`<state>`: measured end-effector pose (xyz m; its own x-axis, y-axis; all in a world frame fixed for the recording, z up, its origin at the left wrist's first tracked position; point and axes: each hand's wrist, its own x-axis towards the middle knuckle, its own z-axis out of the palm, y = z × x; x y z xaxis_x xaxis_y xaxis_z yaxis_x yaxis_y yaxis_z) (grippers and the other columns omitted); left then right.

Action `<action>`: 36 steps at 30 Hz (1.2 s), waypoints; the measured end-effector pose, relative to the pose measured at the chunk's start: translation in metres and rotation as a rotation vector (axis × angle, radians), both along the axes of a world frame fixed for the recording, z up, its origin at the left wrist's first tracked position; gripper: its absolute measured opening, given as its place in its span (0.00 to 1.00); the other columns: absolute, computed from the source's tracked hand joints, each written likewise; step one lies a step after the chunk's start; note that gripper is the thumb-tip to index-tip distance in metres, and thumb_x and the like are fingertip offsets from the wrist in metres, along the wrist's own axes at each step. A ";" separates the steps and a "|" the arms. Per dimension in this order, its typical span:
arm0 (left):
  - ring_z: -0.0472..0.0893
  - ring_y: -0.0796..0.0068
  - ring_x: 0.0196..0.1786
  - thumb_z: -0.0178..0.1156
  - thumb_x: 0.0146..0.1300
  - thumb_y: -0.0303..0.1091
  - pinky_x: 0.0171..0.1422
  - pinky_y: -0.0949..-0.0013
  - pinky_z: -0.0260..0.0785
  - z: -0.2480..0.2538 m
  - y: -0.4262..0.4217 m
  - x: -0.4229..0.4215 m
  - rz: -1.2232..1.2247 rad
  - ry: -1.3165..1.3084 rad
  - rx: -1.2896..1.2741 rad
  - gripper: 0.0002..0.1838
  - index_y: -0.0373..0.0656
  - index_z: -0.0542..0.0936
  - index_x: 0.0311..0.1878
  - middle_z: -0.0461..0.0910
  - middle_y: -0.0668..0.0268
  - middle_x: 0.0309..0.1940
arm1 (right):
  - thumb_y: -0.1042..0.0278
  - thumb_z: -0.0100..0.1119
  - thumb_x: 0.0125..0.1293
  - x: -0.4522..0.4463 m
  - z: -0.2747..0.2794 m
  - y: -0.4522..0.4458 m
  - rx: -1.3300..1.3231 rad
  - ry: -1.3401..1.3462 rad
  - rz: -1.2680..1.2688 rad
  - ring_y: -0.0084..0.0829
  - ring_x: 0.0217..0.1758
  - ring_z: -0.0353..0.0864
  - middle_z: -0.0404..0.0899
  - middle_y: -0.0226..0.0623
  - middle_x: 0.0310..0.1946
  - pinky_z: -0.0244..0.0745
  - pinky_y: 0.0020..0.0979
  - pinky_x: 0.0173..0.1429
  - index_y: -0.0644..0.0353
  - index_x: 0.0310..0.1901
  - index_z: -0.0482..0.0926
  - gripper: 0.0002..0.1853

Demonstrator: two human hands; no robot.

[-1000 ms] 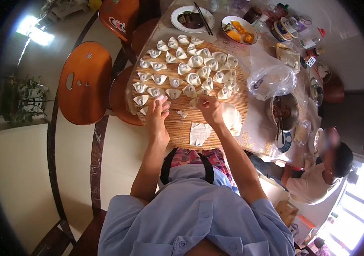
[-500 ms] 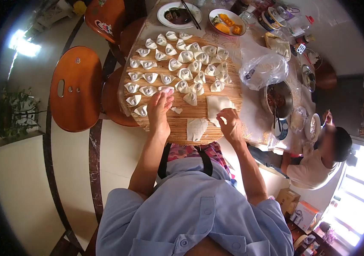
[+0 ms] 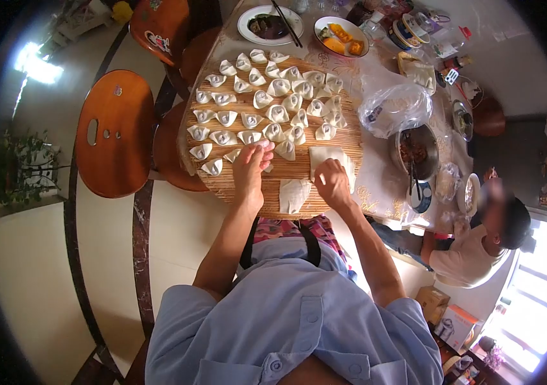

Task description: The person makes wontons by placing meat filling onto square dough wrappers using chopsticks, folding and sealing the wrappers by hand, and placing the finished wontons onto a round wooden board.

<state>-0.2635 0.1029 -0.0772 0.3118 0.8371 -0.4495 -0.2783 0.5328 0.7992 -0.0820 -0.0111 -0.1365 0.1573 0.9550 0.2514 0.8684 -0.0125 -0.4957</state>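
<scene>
Rows of folded wontons (image 3: 278,113) cover much of a round slatted board (image 3: 222,183). My left hand (image 3: 250,172) hovers over the near part of the board, beside the closest wontons, its fingers loosely bent with nothing visible in them. A stack of square wonton wrappers (image 3: 325,154) lies at the board's right side. On its near edge my right hand (image 3: 333,184) has its fingers pinched together at a wrapper; the fingertips are partly hidden. Another pale piece of wrapper dough (image 3: 294,196) lies between my hands, near the board's front edge.
Beyond the board stand a plate of dark food (image 3: 269,25) and a bowl of orange pieces (image 3: 341,36). To the right are a clear plastic bag (image 3: 395,109), a pot of filling (image 3: 429,154) and a seated person (image 3: 475,256). Chairs (image 3: 114,135) stand at left.
My left hand has moved right, away from a wonton that now shows on the board. My right hand has shifted slightly left along the wrapper stack, its fingers bent further down.
</scene>
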 end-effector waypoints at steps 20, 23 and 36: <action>0.79 0.69 0.45 0.65 0.53 0.34 0.50 0.67 0.75 -0.032 -0.012 0.112 -0.324 -0.402 -0.332 0.20 0.37 0.73 0.48 0.78 0.61 0.41 | 0.75 0.56 0.59 0.114 0.097 -0.089 0.174 0.498 -0.621 0.23 0.32 0.75 0.79 0.32 0.35 0.72 0.25 0.35 0.62 0.39 0.78 0.07; 0.77 0.70 0.49 0.59 0.58 0.30 0.54 0.65 0.73 -0.021 -0.005 0.114 -0.326 -0.377 -0.284 0.17 0.37 0.72 0.50 0.77 0.61 0.45 | 0.78 0.51 0.59 0.142 0.100 -0.124 0.156 0.178 -0.781 0.30 0.34 0.77 0.77 0.39 0.35 0.74 0.28 0.37 0.62 0.40 0.77 0.09; 0.74 0.69 0.55 0.54 0.63 0.37 0.59 0.63 0.68 0.021 -0.024 0.162 -0.460 -0.434 -0.413 0.21 0.37 0.68 0.57 0.74 0.60 0.51 | 0.87 0.58 0.45 0.196 0.059 -0.149 -0.082 -0.023 -0.197 0.41 0.39 0.76 0.65 0.43 0.49 0.78 0.34 0.42 0.52 0.51 0.75 0.28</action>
